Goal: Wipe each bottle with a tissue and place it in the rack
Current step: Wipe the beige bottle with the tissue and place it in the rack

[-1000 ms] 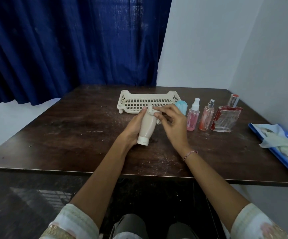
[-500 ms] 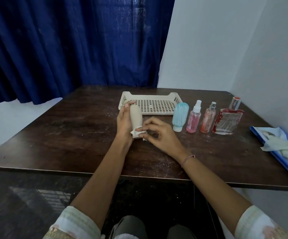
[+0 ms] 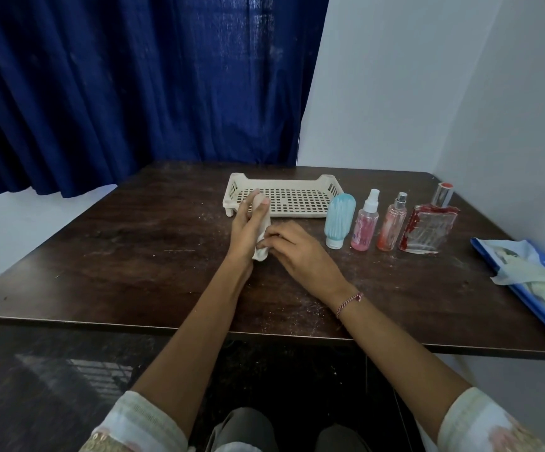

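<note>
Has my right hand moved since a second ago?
Yes. The right hand has slid away from the cream perforated plastic rack, toward the person and slightly left, holding the white tissue.

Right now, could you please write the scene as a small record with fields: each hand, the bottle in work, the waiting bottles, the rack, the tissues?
left hand: grips the beige bottle in front of the rack
right hand: pinches the tissue against the bottle's lower end
rack: cream, perforated, no bottle in it
waiting bottles: a row right of the rack: blue bottle, pink spray bottle, red spray bottle, perfume flask
spare tissues: on the blue pack at the table edge, right
</note>
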Action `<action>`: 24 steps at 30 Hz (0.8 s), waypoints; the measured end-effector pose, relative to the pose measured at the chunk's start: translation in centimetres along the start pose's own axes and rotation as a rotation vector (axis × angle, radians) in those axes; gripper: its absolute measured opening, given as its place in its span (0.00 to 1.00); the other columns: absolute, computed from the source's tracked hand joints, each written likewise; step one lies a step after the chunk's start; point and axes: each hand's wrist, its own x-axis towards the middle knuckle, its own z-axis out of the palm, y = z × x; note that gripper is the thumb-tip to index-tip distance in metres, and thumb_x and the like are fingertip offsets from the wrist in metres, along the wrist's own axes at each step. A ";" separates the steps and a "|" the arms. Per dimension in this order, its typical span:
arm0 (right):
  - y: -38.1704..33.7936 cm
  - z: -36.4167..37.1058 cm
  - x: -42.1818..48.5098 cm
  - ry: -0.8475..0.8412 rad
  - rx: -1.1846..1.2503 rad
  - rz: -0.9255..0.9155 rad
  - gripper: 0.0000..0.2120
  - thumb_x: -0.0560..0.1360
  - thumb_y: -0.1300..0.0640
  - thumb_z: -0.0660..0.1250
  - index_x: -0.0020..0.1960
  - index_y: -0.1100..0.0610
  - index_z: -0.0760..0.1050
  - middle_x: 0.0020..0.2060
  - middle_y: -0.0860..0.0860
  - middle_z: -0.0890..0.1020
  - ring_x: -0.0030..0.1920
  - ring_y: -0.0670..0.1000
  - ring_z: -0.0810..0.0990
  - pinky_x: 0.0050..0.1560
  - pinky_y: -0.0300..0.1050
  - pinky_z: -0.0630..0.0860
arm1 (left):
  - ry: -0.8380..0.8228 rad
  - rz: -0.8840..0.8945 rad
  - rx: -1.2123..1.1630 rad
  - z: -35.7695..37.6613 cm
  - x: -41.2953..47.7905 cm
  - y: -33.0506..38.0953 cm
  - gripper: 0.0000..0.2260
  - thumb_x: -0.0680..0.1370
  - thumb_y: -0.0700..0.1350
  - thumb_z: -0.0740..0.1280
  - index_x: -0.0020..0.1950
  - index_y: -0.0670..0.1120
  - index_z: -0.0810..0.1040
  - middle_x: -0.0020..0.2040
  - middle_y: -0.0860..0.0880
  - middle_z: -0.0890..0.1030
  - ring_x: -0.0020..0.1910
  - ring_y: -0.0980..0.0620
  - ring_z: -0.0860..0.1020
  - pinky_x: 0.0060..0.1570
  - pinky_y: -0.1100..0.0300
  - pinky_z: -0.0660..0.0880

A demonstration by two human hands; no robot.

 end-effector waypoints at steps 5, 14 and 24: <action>0.0 0.0 -0.1 -0.026 0.025 0.016 0.08 0.73 0.63 0.65 0.50 0.63 0.79 0.49 0.56 0.79 0.51 0.54 0.77 0.53 0.45 0.74 | 0.032 -0.066 -0.014 0.1 0.4 -0.1 0.17 0.79 0.45 0.64 0.68 0.44 0.72 0.60 0.47 0.78 0.58 0.51 0.77 0.60 0.58 0.74; -0.1 -0.6 0.1 -0.107 0.078 0.118 0.14 0.74 0.50 0.65 0.56 0.56 0.79 0.56 0.51 0.77 0.58 0.48 0.71 0.55 0.43 0.74 | 0.130 -0.139 -0.102 0.1 -0.3 0.8 0.17 0.81 0.49 0.50 0.50 0.45 0.76 0.49 0.44 0.83 0.48 0.48 0.80 0.49 0.56 0.78; 1.6 -0.4 0.0 0.209 0.382 0.416 0.10 0.72 0.69 0.67 0.51 0.61 0.81 0.50 0.48 0.78 0.55 0.42 0.76 0.55 0.49 0.78 | 0.044 -0.204 -0.181 0.9 -0.4 0.8 0.14 0.82 0.49 0.52 0.51 0.44 0.74 0.45 0.44 0.80 0.43 0.47 0.79 0.45 0.51 0.76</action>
